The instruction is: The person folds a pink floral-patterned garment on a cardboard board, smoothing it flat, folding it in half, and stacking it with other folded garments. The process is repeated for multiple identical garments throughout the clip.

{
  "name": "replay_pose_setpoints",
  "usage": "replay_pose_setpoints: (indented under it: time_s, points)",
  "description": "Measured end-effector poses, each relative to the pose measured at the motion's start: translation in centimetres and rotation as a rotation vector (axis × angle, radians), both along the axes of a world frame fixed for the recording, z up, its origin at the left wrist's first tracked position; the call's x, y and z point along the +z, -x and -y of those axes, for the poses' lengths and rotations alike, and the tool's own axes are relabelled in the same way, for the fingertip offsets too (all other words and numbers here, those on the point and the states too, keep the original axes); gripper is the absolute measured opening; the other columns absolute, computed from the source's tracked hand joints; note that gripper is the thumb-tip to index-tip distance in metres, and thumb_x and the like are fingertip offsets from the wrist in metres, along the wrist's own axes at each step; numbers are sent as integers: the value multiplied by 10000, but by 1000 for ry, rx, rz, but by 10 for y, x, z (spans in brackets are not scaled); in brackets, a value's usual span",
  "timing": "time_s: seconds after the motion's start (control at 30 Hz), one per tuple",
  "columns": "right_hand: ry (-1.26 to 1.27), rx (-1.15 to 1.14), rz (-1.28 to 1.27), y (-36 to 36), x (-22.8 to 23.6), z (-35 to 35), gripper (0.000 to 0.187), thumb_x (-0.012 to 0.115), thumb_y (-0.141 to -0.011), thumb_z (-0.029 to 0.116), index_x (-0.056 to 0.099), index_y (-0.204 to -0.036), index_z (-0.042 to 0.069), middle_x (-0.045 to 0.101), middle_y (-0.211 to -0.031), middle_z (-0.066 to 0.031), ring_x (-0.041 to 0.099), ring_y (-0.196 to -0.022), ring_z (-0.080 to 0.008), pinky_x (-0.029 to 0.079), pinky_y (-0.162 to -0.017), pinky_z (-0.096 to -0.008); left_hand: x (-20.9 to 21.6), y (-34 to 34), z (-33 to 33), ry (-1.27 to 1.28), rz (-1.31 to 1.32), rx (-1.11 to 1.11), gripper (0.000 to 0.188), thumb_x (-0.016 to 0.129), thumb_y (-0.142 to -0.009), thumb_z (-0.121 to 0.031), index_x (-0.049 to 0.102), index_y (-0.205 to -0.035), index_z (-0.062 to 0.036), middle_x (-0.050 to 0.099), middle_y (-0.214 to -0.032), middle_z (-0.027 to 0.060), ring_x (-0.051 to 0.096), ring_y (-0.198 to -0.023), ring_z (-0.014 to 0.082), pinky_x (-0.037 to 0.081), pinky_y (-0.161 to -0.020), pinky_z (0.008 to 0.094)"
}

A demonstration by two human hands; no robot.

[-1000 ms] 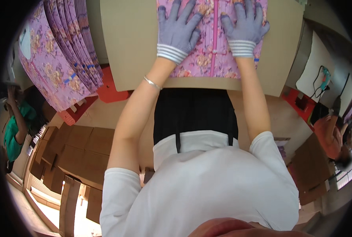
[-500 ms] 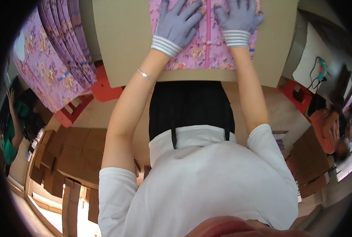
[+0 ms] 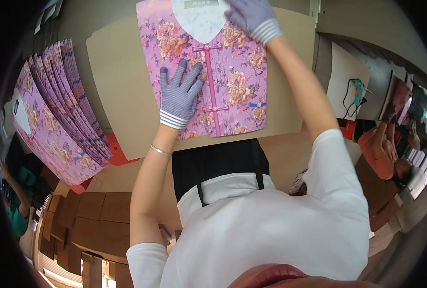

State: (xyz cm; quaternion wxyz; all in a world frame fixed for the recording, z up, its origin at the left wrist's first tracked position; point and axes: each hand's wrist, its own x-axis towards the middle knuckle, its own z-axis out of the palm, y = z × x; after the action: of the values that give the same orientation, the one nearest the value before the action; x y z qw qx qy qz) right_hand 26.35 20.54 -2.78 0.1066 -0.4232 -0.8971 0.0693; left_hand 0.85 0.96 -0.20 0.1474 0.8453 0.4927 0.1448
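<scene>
A folded pink and purple floral garment (image 3: 237, 89) lies on the brown board in front of me, with a darker pink strip down its front and a pale panel at the neck. My left hand (image 3: 181, 93), in a striped grey-purple glove, rests flat on its left half, fingers spread. My right hand (image 3: 252, 19), gloved alike, reaches to the upper right by the neck opening. Its fingers look stretched out over the garment, and their tips run close to the picture's top edge. Neither hand grips anything visible.
A brown board (image 3: 122, 96) lies under the garment. To the left stands a leaning row of similar floral garments (image 3: 60, 129) above a red stool (image 3: 120, 151). A teal corded tool (image 3: 357, 91) lies at the right. Cardboard boxes (image 3: 100, 218) are low left; other people (image 3: 384, 149) sit at both sides.
My view has shifted, so more of the garment shows, with its neck. The right hand has gone from the front's right side up to the neck; the left still lies flat.
</scene>
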Motion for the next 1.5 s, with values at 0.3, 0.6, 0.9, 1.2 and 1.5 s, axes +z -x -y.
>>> replay_pose_setpoints:
  time_s: [0.3, 0.6, 0.9, 1.2, 1.5]
  points:
    - [-104, 125, -26, 4, 16, 55, 580, 529, -869, 378, 502, -1376, 97, 503, -1421, -139, 405, -1372, -335, 268, -1130, -560, -10, 9, 8, 4, -26, -21, 456, 575, -759, -77, 616, -1208, -147, 480, -1473, 51, 390, -1380, 366, 174, -1106, 672]
    - [322, 115, -20, -9, 36, 341, 637, 533, -906, 429, 441, -1430, 79, 393, -1520, -114, 334, -1431, -283, 184, -1173, -555, -3, 1, -1, -111, -11, -71, 465, 571, -768, -76, 610, -1226, -139, 477, -1470, 41, 385, -1379, 354, 208, -1082, 675]
    - [346, 4, -150, 9, 64, 343, 564, 551, -907, 355, 483, -1398, 87, 410, -1506, -108, 342, -1417, -315, 215, -1167, -542, -6, 20, 50, -100, 50, -185, 461, 603, -737, -106, 616, -1198, -93, 485, -1451, 57, 389, -1365, 368, 235, -1069, 687]
    - [259, 352, -18, 14, 17, 173, 608, 600, -830, 357, 489, -1408, 203, 355, -1555, -6, 275, -1457, -254, 193, -1182, -557, -4, 23, 50, 51, 48, -180, 519, 614, -758, -165, 589, -1274, -105, 452, -1486, 66, 367, -1394, 367, 197, -1106, 680]
    - [138, 566, 48, 15, 36, -2, 591, 527, -864, 401, 488, -1401, 159, 415, -1502, -95, 347, -1412, -319, 231, -1159, -551, 11, 53, -159, -84, -211, -68, 593, 576, -843, -299, 482, -1385, -79, 418, -1488, 146, 345, -1401, 365, 201, -1134, 619]
